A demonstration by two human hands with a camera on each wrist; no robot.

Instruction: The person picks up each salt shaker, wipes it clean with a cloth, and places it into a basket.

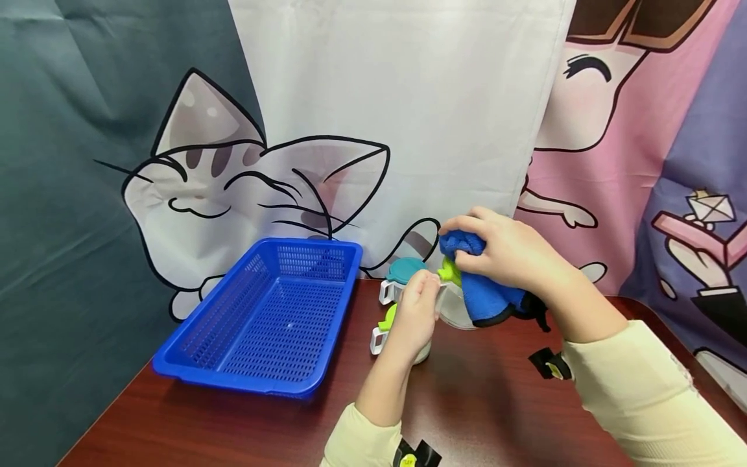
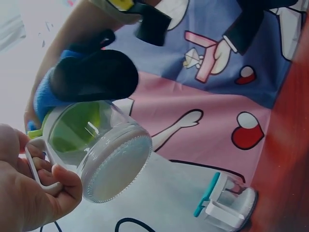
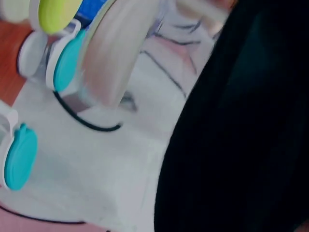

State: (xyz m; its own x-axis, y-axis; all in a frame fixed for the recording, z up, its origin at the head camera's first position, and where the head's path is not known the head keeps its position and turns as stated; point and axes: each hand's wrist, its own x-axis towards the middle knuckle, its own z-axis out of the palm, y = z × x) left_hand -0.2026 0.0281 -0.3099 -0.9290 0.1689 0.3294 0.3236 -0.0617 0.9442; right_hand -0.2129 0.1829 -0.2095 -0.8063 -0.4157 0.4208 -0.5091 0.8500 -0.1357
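Note:
My left hand grips the white handle of a clear jar with a lime-green lid. The jar is tilted above the table, its round base toward the left wrist camera. My right hand holds a bunched blue cloth with black edging, pressed against the lid side of the jar. A black part of the cloth hangs over the jar in the left wrist view. The cloth's dark underside blocks much of the right wrist view.
A blue perforated basket stands left on the dark red table. Behind my left hand are a teal-lidded jar and a green-lidded jar. Two teal lids show in the right wrist view. A printed curtain hangs behind.

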